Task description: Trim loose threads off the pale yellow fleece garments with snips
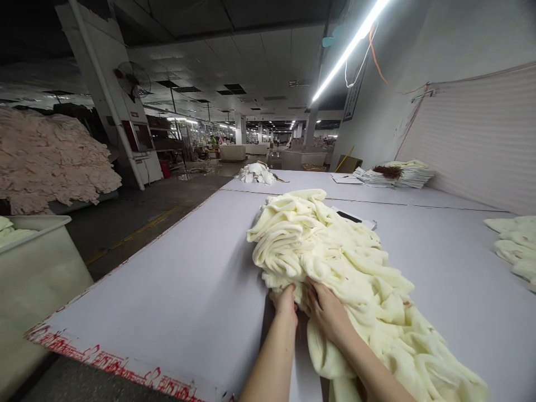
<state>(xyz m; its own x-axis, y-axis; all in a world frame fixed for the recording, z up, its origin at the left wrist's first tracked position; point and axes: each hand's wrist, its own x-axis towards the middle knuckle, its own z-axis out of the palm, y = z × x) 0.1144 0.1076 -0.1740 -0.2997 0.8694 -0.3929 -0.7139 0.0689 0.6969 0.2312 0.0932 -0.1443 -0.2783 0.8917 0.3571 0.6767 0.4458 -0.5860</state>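
A large heap of pale yellow, soft fabric pieces lies across the middle and right front of the white table. At the near left side of the heap, my left hand is closed on a fold of the fabric, its fingertips partly hidden. Just to the right, my right hand reaches into the folds with its fingers curled and mostly covered by cloth. One loose flap of fabric hangs below my right hand toward the table's near edge.
Behind the heap lie papers with a dark phone-like object. White scraps and paper stacks sit at the far end. More yellow fabric lies at right. A bin stands left, with a pink fabric pile beyond.
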